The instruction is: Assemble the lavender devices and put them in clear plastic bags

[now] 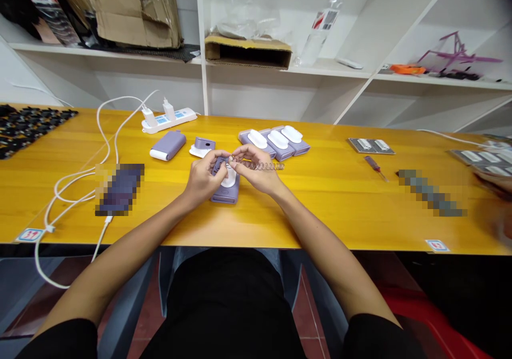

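My left hand (204, 180) is closed, its thumb and fingers pinching a small dark purple part (218, 163). My right hand (258, 176) meets it fingertip to fingertip. A coiled spring (274, 166) runs from the right fingers out over the back of that hand. Below both hands lies a purple case with a white oval top (226, 194), partly covered by the fingers. Just beyond my left hand sits a purple piece with a white bristled base (203, 145). Where spring and small part meet is hidden by the fingertips.
Several purple cases with white ovals (276, 141) stand behind my hands. A purple case (168, 144) and power strip (170, 120) are at left, with white cables and a phone (120, 188). A screwdriver (376, 168) and grey plate (371, 145) lie right, below shelves.
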Demonstrator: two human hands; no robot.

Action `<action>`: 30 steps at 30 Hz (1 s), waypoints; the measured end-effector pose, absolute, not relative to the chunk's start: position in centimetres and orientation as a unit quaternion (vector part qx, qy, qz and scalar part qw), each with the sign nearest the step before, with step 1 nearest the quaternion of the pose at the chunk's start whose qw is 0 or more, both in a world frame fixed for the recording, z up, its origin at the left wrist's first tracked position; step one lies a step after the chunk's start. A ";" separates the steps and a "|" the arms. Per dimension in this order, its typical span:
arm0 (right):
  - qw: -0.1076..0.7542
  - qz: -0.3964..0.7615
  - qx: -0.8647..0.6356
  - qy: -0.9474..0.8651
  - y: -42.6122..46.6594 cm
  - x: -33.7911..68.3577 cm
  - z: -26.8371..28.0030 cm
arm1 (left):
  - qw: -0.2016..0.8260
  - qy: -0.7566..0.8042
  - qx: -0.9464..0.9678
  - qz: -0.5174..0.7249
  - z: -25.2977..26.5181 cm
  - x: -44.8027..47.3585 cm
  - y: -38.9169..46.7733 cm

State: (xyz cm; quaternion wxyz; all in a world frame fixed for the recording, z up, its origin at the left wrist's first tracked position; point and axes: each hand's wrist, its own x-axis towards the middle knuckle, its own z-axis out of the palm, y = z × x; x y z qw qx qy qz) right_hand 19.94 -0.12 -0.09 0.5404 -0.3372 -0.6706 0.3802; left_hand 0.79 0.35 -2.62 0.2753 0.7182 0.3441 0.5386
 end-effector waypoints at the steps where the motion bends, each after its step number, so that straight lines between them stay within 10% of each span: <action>1: 0.539 0.379 -0.339 -0.671 -0.1 19.9 -0.1 | 0.272 0.344 0.716 0.543 -2.6 0.8 0.3; 30: 0.462 0.504 -0.347 -0.642 0.7 20.7 0.4 | 0.192 0.337 0.758 0.524 -3.0 0.7 0.5</action>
